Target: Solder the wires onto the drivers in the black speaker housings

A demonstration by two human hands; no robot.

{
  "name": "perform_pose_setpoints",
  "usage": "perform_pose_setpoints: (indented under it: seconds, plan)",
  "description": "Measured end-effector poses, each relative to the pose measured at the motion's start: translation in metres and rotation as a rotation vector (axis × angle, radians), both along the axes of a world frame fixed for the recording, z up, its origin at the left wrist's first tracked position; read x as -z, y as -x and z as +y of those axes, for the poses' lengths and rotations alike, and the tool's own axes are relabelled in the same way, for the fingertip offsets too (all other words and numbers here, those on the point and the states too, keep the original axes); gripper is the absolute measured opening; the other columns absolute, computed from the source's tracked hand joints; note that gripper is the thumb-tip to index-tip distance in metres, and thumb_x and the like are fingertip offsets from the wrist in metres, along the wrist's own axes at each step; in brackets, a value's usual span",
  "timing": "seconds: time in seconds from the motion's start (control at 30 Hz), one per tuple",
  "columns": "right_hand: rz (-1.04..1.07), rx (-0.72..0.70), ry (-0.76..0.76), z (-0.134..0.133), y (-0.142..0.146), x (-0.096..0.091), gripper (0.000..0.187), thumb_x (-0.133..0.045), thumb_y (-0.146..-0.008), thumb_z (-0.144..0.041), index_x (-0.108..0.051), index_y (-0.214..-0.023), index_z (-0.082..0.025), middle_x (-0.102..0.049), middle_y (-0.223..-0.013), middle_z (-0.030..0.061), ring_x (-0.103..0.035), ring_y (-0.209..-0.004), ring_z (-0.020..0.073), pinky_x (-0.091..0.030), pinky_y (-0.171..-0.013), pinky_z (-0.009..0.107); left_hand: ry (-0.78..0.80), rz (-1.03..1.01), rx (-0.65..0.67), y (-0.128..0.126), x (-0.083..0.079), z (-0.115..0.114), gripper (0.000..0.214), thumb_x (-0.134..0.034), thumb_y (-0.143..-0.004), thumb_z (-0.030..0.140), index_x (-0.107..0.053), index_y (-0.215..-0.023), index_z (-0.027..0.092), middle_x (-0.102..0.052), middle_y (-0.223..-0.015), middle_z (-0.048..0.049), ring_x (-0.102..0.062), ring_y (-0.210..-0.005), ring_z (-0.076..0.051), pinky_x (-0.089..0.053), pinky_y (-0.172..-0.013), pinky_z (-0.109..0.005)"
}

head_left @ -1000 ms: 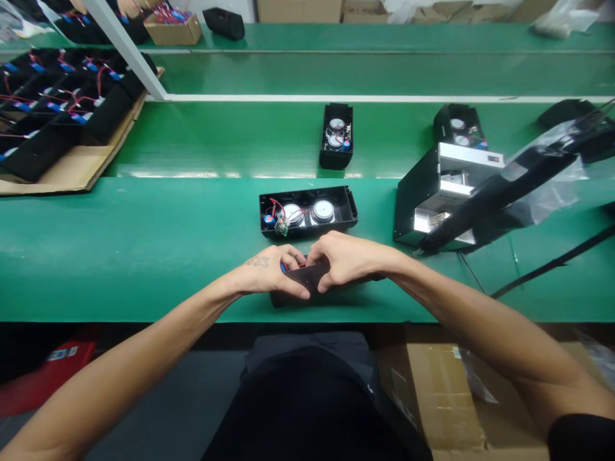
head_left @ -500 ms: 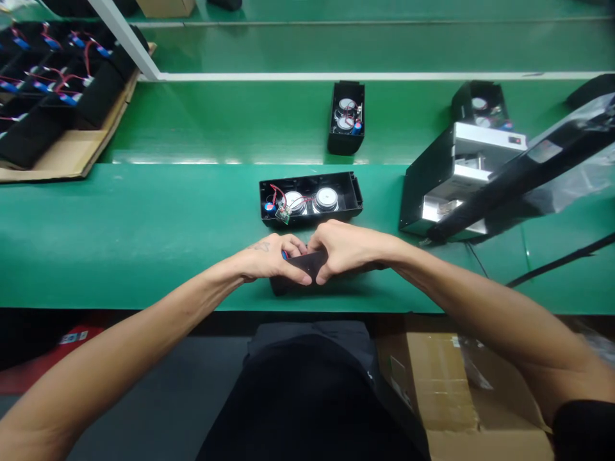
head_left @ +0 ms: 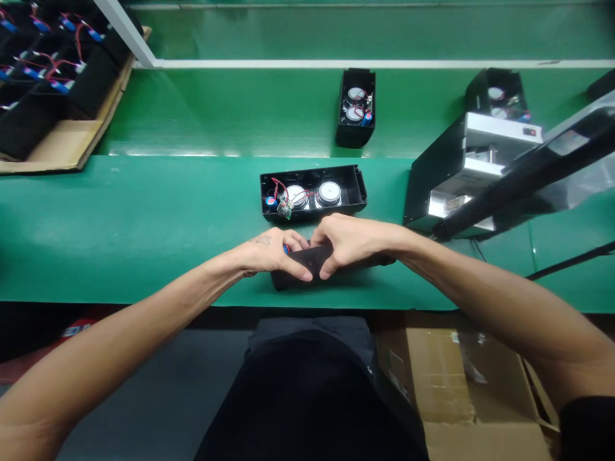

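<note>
Both hands grip a black speaker housing (head_left: 314, 259) near the bench's front edge. My left hand (head_left: 283, 251) is closed over its left part, thumb on the near wall and fingers inside. A bit of a blue cell shows beside those fingers. My right hand (head_left: 343, 242) pinches the same near wall close to the left thumb, its fingertips reaching inside. What the fingertips touch within is hidden. Just behind lies another open speaker housing (head_left: 353, 203) with two round silver speakers, red wires, a small circuit board (head_left: 285, 208) and a blue cell (head_left: 271, 202).
An open housing (head_left: 354, 134) stands farther back on the conveyor. To the right is a black and silver machine (head_left: 435, 173) with a dark bar (head_left: 523, 173) crossing in front. Several wired housings sit on cardboard (head_left: 81, 144) at upper left. A cardboard box (head_left: 437, 378) is below the bench.
The camera view has shifted slightly, moving the background up and partly rightward. Both hands keep their grip on the near housing, with the thumbs slightly farther apart.
</note>
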State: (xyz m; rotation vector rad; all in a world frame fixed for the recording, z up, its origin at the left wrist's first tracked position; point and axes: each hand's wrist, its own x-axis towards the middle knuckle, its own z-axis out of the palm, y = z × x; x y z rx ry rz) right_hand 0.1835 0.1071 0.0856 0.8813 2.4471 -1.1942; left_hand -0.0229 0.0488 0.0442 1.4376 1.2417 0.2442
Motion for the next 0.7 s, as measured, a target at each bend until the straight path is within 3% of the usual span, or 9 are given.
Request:
perform_pose_setpoints:
  seconds: [0.33,0.47,0.7]
  plan:
    - [-0.002,-0.012,0.071,0.005,-0.002,0.006,0.029,-0.085,-0.066,-0.042,-0.069,-0.072,-0.017,-0.052,-0.055,-0.0056,-0.044,-0.051,0.0101,-0.026,-0.050,0.028,0.012,0.011,0.015,-0.001,-0.005,0.001,0.028,-0.092,-0.057,0.043,-0.077,-0.067,0.022,-0.073,-0.106,0.0000,-0.064,-0.086,-0.017,-0.041,-0.071,-0.030]
    - [-0.049,-0.007,0.156,0.010,0.005,0.005,0.026,-0.086,-0.063,-0.036,-0.070,-0.071,-0.018,-0.053,-0.059,-0.0055,-0.044,-0.056,0.0109,-0.027,-0.051,0.028,0.061,-0.012,-0.014,0.000,-0.002,0.002,0.030,-0.093,-0.056,0.043,-0.075,-0.065,0.021,-0.070,-0.098,0.0017,-0.060,-0.081,-0.015,-0.039,-0.069,-0.029]
    - [-0.080,-0.006,0.240,0.014,0.015,0.001,0.023,-0.086,-0.061,-0.026,-0.064,-0.061,-0.018,-0.045,-0.053,-0.0072,-0.037,-0.056,0.0100,-0.024,-0.054,0.029,0.079,0.056,0.057,0.002,0.002,0.010,0.035,-0.092,-0.056,0.051,-0.074,-0.066,0.023,-0.068,-0.096,0.0025,-0.058,-0.081,-0.015,-0.036,-0.065,-0.029]
